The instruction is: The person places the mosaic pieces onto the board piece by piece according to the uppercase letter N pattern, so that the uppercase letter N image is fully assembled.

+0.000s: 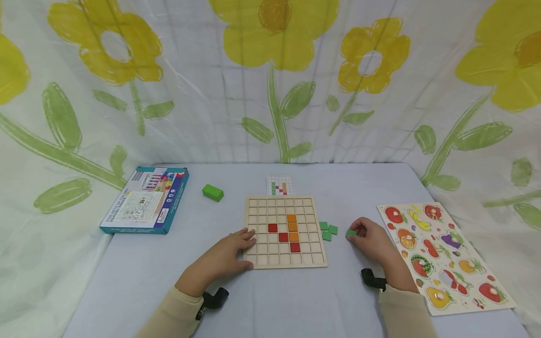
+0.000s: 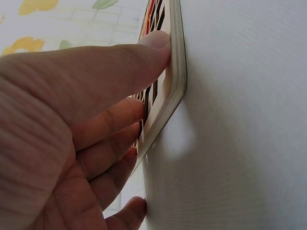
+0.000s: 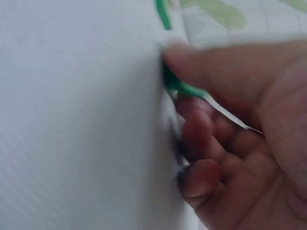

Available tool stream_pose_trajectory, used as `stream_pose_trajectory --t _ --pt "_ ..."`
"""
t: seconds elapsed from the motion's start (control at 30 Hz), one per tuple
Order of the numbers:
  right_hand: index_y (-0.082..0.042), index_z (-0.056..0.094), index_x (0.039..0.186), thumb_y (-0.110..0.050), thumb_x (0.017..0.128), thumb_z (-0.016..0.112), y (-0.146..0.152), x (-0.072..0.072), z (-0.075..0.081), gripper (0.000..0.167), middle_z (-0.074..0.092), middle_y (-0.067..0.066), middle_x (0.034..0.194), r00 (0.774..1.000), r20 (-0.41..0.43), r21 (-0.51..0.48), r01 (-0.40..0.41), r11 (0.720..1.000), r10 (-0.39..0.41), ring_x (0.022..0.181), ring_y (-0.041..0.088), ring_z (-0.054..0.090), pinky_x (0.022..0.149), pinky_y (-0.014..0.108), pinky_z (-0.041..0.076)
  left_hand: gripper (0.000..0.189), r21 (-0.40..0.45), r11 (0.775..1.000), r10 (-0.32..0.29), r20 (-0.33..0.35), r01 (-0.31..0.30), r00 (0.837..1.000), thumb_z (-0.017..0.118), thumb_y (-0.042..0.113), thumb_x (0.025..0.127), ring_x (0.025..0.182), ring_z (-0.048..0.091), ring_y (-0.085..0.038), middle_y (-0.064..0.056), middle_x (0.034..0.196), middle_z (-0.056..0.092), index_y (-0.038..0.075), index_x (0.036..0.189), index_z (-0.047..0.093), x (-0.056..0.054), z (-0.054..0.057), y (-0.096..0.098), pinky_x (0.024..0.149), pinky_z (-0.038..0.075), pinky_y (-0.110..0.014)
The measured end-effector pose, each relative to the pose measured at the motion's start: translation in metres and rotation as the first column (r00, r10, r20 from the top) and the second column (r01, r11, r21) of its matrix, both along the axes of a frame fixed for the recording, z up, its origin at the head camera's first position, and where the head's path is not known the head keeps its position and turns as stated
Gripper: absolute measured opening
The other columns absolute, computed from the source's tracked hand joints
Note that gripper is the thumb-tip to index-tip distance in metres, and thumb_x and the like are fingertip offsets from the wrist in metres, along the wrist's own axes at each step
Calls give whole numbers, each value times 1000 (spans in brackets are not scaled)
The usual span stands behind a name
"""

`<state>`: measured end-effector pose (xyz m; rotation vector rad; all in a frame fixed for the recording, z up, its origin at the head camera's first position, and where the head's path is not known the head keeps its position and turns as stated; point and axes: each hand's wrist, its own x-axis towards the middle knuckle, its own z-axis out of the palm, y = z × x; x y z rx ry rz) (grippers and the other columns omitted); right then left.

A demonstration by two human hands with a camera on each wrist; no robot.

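A wooden grid board (image 1: 262, 211) lies in the middle of the table, with orange tiles (image 1: 292, 227) and red tiles (image 1: 283, 237) in some of its squares. My left hand (image 1: 226, 253) rests at its left side, fingers spread over the rim and thumb at the near corner. In the left wrist view the thumb (image 2: 156, 45) lies on the board's frame (image 2: 176, 62). To the right of the board my right hand (image 1: 374, 239) pinches a green square tile (image 1: 351, 233) between thumb and fingers. Several loose green tiles (image 1: 327, 235) lie between that hand and the board.
Behind the board is a small pattern card (image 1: 280, 180) with a coloured grid. A green block (image 1: 212, 192) sits back left, near a flat blue game box (image 1: 143, 202). At right, partly under my right forearm, lies a fruit puzzle board (image 1: 444, 263). A flowered curtain (image 1: 203, 117) hangs behind the table.
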<state>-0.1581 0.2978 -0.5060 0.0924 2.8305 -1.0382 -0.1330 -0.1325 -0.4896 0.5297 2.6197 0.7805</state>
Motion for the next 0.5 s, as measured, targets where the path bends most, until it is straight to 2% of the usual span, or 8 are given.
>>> stream_pose_trajectory --t 0.1,0.2,0.37,0.5 --pt "-9 66 114 -18 102 76 -13 -5 1 18 67 9 103 995 -53 -38 84 996 -86 93 25 60 75 30 51 71 -4 1000 3 -2 -3 1000 89 22 92 166 33 -30 -4 172 47 7 155 60 1 2 -1 134 31 -56" --pt "-9 69 114 -16 103 75 -40 -11 8 15 70 10 105 989 -117 -85 81 993 -91 93 24 62 74 28 52 71 -6 1000 7 -3 -7 1000 89 22 92 166 32 -30 -4 172 47 6 155 60 1 3 -2 134 31 -57" --pt "-10 73 112 -12 103 75 -98 -22 19 9 74 6 101 987 -144 -156 -98 983 76 87 20 62 71 29 53 71 2 1000 5 -4 -5 1000 89 22 92 166 33 -31 -4 172 47 6 155 60 1 2 -2 134 31 -57" --pt "-15 75 111 -13 105 73 -141 -36 24 6 74 0 104 971 -133 -154 -219 964 199 91 17 64 79 32 55 69 16 1000 -12 -9 12 1000 89 22 93 166 34 -32 -5 172 47 6 154 61 0 0 -1 133 32 -58"
